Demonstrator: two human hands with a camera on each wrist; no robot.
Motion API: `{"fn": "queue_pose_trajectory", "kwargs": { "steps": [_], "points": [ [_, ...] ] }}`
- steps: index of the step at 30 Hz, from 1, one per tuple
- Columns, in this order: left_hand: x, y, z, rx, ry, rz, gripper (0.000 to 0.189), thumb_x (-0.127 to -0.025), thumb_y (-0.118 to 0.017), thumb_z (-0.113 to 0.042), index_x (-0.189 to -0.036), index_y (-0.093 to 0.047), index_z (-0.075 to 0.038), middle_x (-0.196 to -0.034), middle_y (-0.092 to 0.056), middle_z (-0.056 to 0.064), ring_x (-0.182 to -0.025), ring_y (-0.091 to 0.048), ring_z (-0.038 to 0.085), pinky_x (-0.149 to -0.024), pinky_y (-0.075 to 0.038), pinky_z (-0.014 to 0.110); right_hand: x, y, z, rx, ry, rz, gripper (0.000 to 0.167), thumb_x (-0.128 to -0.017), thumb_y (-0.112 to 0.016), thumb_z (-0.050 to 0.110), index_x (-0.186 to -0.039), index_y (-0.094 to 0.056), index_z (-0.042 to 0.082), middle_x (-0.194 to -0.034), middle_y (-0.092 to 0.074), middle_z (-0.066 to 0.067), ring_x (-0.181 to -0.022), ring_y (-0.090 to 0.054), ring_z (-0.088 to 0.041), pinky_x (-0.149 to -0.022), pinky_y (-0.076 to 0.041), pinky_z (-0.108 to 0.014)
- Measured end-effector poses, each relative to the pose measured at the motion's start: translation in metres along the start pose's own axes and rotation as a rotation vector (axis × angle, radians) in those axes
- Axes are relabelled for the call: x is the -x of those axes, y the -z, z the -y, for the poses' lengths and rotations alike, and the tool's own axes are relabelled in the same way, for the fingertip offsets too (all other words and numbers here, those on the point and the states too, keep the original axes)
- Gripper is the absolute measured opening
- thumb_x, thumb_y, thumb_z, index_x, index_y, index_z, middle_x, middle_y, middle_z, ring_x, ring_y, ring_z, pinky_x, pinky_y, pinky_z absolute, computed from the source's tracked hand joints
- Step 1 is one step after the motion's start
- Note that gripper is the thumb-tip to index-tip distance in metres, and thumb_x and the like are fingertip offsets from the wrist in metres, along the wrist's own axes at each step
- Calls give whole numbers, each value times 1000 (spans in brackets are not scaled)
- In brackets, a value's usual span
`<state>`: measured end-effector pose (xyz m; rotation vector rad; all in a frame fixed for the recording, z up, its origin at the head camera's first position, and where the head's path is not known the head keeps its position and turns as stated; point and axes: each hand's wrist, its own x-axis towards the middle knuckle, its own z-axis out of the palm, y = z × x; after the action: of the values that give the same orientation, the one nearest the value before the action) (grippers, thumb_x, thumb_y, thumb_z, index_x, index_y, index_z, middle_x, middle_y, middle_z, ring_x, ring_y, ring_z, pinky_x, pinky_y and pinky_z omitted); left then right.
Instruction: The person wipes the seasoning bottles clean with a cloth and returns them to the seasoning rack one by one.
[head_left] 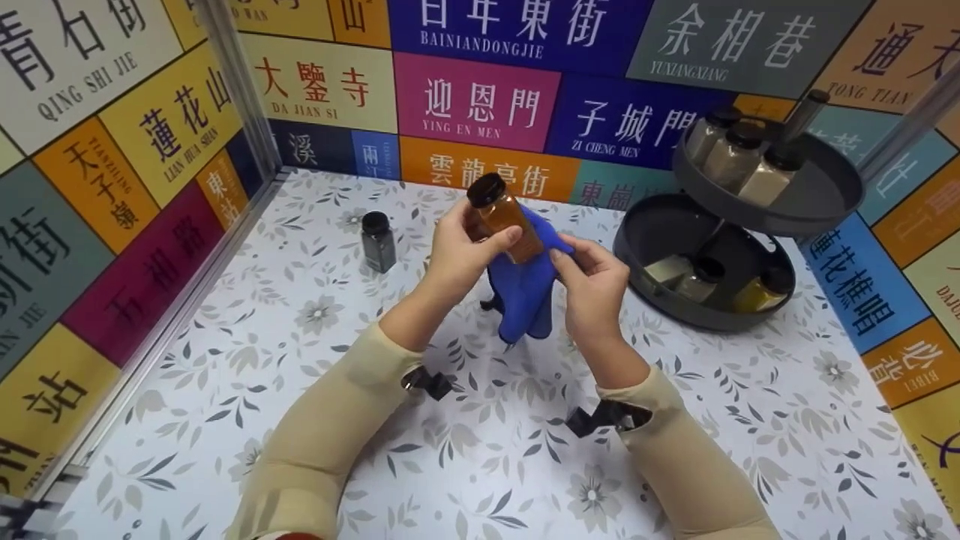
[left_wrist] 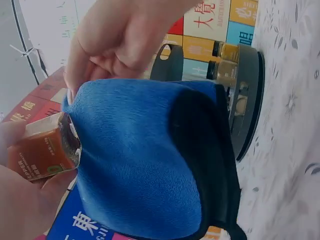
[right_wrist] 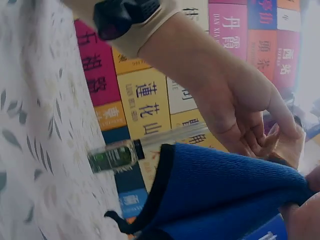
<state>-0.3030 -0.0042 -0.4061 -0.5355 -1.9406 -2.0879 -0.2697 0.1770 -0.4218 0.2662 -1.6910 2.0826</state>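
Note:
My left hand (head_left: 456,253) grips a spice jar (head_left: 511,226) of orange-brown powder with a black cap, tilted above the table. Part of its label reads "PEPPER" in the left wrist view. A blue cloth (head_left: 523,294) with a dark border hangs against the jar's base. My right hand (head_left: 598,289) pinches the cloth's upper right edge between thumb and fingers. In the right wrist view the cloth (right_wrist: 225,187) hides part of the left hand. On the table left of the hands stands a second jar (head_left: 379,247) with a black cap and dark green contents.
A dark two-tier rack stands at the right; its upper tray (head_left: 780,214) and lower tray (head_left: 667,304) hold several capped jars. The table (head_left: 315,465) has a floral cover. Panels with street names (head_left: 472,97) enclose the back and sides.

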Motion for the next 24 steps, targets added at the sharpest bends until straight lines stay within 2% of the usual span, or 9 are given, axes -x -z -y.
{"fn": "queue_pose_trajectory", "kwargs": {
  "steps": [4,7,9,14,16,20,24],
  "points": [
    [3,-6,6,107,12,24,59,-87,-87,-7,-138,-59,1,-128,-70,19,-118,-72,27,-102,-60,38,-4,-1,-4,-223,-226,-37,19,-99,-60,-12,-110,-75,-6,-96,-77,-9,-84,-77,-16,-74,-65,-28],
    [5,-8,8,112,-5,30,61,-83,-89,-6,-136,-60,1,-129,-69,19,-120,-71,26,-104,-60,38,-5,0,-4,-277,-334,-22,22,-102,-55,-10,-103,-75,-1,-92,-76,-8,-78,-75,-14,-71,-63,-27],
    [4,-8,10,73,-27,20,62,-82,-91,-8,-135,-60,0,-128,-70,17,-120,-70,23,-103,-59,36,-5,1,-3,-290,-370,-4,23,-102,-54,-10,-100,-74,0,-90,-76,-8,-77,-75,-14,-70,-62,-26],
    [-2,-4,11,72,-61,-33,63,-78,-93,-5,-132,-61,1,-124,-71,18,-114,-71,24,-99,-62,37,-6,3,6,-275,-386,70,21,-101,-57,-9,-98,-75,2,-89,-76,-8,-76,-76,-14,-70,-63,-27],
    [-2,-3,10,87,-70,-34,63,-77,-93,-4,-131,-60,2,-123,-70,19,-112,-72,25,-96,-63,39,-7,5,11,-261,-376,90,21,-101,-58,-9,-99,-75,2,-90,-76,-8,-76,-76,-15,-71,-63,-26],
    [1,-5,8,45,-97,-3,65,-79,-93,-9,-133,-58,1,-124,-68,17,-113,-70,23,-94,-64,39,-9,8,16,-261,-347,70,22,-100,-58,-11,-98,-76,2,-91,-76,-9,-75,-75,-15,-70,-62,-26],
    [4,-9,9,29,-103,3,66,-80,-93,-10,-133,-57,0,-125,-67,16,-116,-68,22,-98,-62,38,-8,7,13,-296,-318,27,22,-101,-56,-12,-100,-75,1,-94,-76,-9,-79,-76,-15,-71,-63,-24]
  ]
}}
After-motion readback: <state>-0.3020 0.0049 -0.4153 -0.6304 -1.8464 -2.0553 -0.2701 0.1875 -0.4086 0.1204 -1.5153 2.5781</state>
